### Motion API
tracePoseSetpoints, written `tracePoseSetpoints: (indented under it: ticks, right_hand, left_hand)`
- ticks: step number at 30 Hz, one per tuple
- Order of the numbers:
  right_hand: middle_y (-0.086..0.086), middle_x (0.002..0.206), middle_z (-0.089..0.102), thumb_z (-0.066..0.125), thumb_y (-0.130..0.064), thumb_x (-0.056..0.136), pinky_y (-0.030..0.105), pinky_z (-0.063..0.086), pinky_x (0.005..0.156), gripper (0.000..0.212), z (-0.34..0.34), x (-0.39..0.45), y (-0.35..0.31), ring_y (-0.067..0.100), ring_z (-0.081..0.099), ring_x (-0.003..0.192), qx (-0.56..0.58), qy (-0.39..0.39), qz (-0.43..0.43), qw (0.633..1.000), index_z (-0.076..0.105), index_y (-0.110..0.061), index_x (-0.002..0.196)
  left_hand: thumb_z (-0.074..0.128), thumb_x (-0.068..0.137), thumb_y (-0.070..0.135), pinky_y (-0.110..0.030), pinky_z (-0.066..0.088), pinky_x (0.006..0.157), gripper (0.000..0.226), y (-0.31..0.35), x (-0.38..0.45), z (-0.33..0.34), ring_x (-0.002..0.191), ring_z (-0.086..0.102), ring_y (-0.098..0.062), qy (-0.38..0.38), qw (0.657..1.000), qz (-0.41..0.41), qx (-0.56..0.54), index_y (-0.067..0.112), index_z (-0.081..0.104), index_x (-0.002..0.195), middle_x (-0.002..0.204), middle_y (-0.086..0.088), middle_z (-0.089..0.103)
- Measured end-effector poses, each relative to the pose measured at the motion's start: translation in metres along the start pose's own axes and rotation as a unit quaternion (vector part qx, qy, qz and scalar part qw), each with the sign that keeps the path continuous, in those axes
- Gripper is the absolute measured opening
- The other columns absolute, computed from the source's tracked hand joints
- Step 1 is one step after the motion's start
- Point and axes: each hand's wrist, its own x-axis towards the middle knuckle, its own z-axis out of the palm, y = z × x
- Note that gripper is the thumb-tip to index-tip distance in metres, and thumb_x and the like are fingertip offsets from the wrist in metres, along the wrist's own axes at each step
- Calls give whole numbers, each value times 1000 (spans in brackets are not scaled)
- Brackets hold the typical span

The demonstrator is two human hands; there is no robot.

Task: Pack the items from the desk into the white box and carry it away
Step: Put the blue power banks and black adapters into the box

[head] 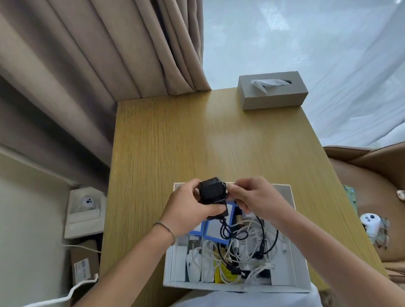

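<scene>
A white box [175,262] sits at the near edge of the wooden desk [181,143], filled with tangled white and black cables, white adapters and a blue-edged item. Above its far side, my left hand [187,208] grips a small black charger block [211,191]. My right hand [251,194] pinches the black cord at the block's right side. The rest of the black cord [230,230] hangs down into the box.
A grey tissue box [272,93] stands at the desk's far right corner. A tan chair [398,189] to the right holds a white game controller [371,224]. On the floor to the left are a cardboard package [84,265] and a white cable [35,306]. Curtains hang behind.
</scene>
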Motion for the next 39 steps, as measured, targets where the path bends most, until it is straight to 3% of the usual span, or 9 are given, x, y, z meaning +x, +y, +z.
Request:
tracePoseSetpoints:
  ticks: [5, 9, 12, 15, 17, 23, 28, 32, 39]
  right_hand:
    - [-8, 53, 41, 53, -24, 104, 34, 29, 56, 38, 4, -1, 8, 14, 35, 51, -45, -58, -30, 997, 56, -16, 67]
    - [-6, 57, 42, 52, -26, 104, 28, 28, 52, 38, 9, -3, 7, 8, 34, 49, -167, -47, -140, 975, 50, -17, 67]
    - [-5, 57, 46, 51, -27, 105, 27, 29, 51, 37, 11, -1, 7, 10, 39, 49, -238, -44, -198, 950, 53, -10, 72]
    - [-6, 55, 47, 49, -27, 105, 34, 34, 52, 39, 16, 7, 6, 10, 41, 48, -308, -78, -216, 923, 47, -21, 67]
    - [-6, 57, 51, 47, -29, 106, 38, 38, 55, 40, 28, 13, 7, 12, 46, 51, -365, -127, -218, 896, 48, -24, 66]
    - [-2, 56, 41, 42, -28, 105, 34, 27, 51, 47, 71, 29, 20, 12, 37, 51, -441, -263, -182, 838, 35, -17, 60]
    - [3, 69, 53, 42, -29, 105, 37, 34, 60, 41, 95, 33, 32, 19, 47, 64, -434, -341, -99, 828, 53, -11, 70]
    - [-8, 67, 49, 42, -32, 106, 33, 36, 58, 37, 104, 33, 39, 18, 51, 69, -470, -323, -97, 816, 48, -25, 70]
    - [3, 76, 60, 43, -33, 107, 34, 41, 57, 35, 116, 23, 49, 28, 62, 72, -568, -232, -172, 771, 63, -16, 84]
  left_hand:
    - [86, 75, 28, -42, 63, 74, 42, -16, -12, -3, 88, 74, -15, -81, 996, -23, -19, 22, 63, 109, 100, -2, 74]
    - [79, 80, 42, -37, 63, 73, 47, -24, -22, -16, 89, 74, -19, -141, 989, -27, -29, 21, 60, 117, 103, -2, 72]
    - [58, 82, 70, -39, 62, 70, 56, -27, -28, -35, 78, 71, -15, -29, 999, 9, -16, 20, 65, 105, 92, -2, 71]
    - [53, 91, 55, -37, 55, 61, 38, -40, -26, -50, 69, 65, -17, 156, 987, 32, 36, 20, 66, 92, 77, 1, 67]
    - [59, 94, 41, -26, 47, 58, 18, -53, -21, -53, 71, 63, -13, 197, 976, 10, 96, 24, 64, 96, 81, 7, 64]
    - [65, 91, 39, -23, 48, 58, 28, -78, -11, -40, 74, 62, -7, 138, 980, -39, 139, 32, 58, 117, 89, 14, 63]
    - [68, 91, 29, -19, 45, 57, 32, -82, -6, -32, 72, 58, -2, 137, 979, -36, 146, 26, 59, 122, 86, 16, 61]
    - [68, 92, 27, -19, 41, 55, 32, -84, -5, -32, 68, 56, -2, 137, 980, -35, 143, 26, 58, 122, 88, 14, 62]
    - [65, 93, 26, -32, 54, 72, 32, -85, -6, -29, 81, 62, -11, 137, 980, -39, 137, 25, 57, 124, 92, 11, 63]
